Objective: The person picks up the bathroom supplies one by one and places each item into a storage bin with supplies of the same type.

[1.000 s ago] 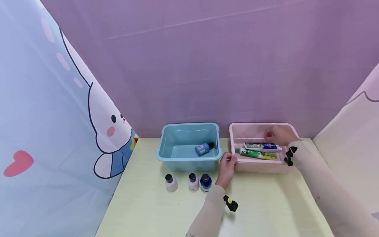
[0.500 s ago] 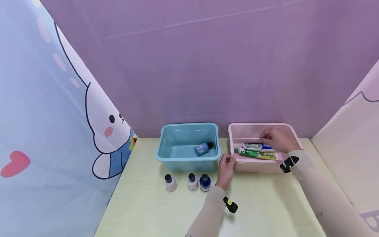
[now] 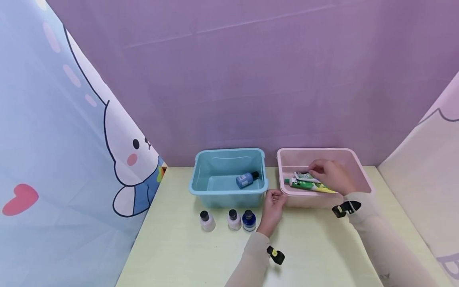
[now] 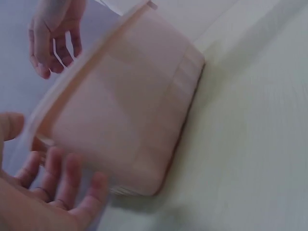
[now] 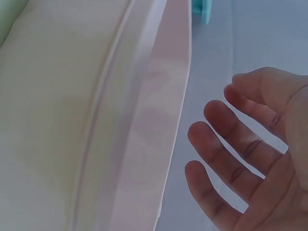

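Note:
The pink bin (image 3: 315, 203) holds a green-and-yellow toothpaste tube (image 3: 305, 184) and another toothpaste tube (image 3: 303, 175) behind it, partly covered by my right hand. That right hand (image 3: 331, 174) hovers above the bin. In the right wrist view its fingers (image 5: 216, 149) are spread and loosely bent, with nothing between them. My left hand (image 3: 272, 211) is at the bin's front left corner. The left wrist view shows its fingertips (image 4: 70, 166) close beside the bin wall (image 4: 125, 96), with the thumb apart from the rim.
A blue bin (image 3: 229, 193) stands left of the pink one, with a blue bottle (image 3: 245, 180) lying inside. Before it stand two pale pink bottles, a left one (image 3: 207, 223) and a right one (image 3: 234, 222), and a dark blue bottle (image 3: 249, 221). A purple cloth wall (image 3: 229, 87) rises behind.
My right hand has moved left and toward the front over the pink bin, now covering more of the tubes. The left hand has drawn slightly down at the corner.

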The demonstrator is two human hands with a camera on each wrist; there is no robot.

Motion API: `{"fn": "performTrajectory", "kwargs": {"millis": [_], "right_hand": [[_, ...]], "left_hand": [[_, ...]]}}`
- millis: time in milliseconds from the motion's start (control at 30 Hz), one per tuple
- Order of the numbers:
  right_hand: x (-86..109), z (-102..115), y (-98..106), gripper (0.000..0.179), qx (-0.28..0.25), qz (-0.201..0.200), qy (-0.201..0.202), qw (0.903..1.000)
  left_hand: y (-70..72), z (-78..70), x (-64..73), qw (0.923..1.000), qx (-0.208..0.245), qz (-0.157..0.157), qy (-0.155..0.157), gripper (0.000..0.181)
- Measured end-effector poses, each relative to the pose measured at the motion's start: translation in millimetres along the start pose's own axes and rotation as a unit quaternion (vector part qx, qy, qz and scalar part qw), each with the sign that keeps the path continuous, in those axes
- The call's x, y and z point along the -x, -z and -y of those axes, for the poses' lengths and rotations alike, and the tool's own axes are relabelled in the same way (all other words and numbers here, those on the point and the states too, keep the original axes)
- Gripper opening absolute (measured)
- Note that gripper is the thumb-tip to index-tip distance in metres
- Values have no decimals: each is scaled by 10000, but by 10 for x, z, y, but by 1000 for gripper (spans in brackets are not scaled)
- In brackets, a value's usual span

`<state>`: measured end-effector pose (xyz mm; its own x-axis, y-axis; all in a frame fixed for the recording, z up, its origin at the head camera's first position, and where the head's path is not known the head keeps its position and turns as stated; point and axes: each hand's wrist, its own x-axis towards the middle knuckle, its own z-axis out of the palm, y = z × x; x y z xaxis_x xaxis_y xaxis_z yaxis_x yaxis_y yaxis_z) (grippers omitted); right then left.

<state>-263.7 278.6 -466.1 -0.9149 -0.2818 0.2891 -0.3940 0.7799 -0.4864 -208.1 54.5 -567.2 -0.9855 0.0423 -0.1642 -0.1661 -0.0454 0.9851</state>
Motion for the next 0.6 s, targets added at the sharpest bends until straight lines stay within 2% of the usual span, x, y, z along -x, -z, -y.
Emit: {"fn": "performTrajectory", "kwargs": {"millis": [200,333,433,600], "right_hand": [[49,155,-35,6,-72,-102,-224,9997],[80,282,-71,5,-44,-457,-146,9988],[95,377,-126,6,-196,-669,-89,9975],[115,520,-239,9,-419,-693,-277,9963]], "left_hand": [[137,-121,192,9979,-407,510,47,24],[251,-263,341,9933,-780,845,-86,22],[339,-365,435,9904,-992,925,-277,20],[526,-509,553,9876,-1199,902,-467,19]]}}
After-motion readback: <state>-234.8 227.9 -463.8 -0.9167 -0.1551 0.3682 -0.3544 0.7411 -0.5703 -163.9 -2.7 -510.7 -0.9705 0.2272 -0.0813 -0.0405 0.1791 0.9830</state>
